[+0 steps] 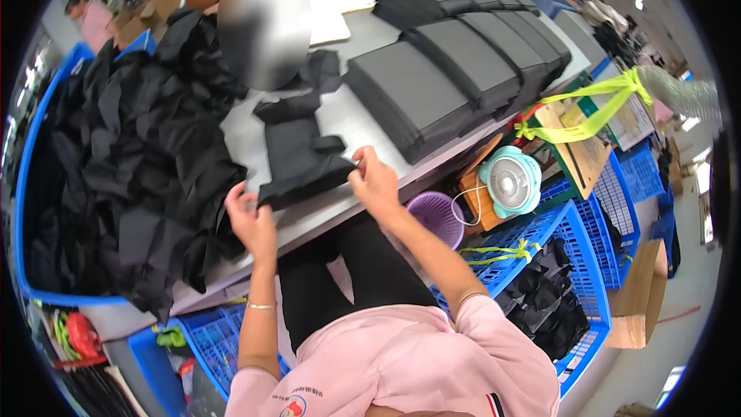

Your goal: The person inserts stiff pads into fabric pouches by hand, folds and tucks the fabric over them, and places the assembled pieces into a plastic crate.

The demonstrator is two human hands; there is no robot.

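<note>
A piece of black fabric (297, 150) with cut-out edges lies in front of me on the grey table (340, 116). My left hand (252, 220) is at its near left corner, with fingers curled and closed on the edge. At the near right corner, my right hand (376, 181) pinches the fabric between thumb and fingers. To the left, a big loose heap of black fabric pieces (147, 154) spills over the table edge beside my left hand. Neat stacks of dark grey fabric pieces (417, 93) stand to the right, beyond my right hand.
A blue bin (23, 239) surrounds the heap. Right of my legs are a purple basket (438, 218), a turquoise fan (512, 181) and a blue crate (590, 262) holding black pieces. A blurred oval hides part of the table's far side. Another person (93, 19) is at far left.
</note>
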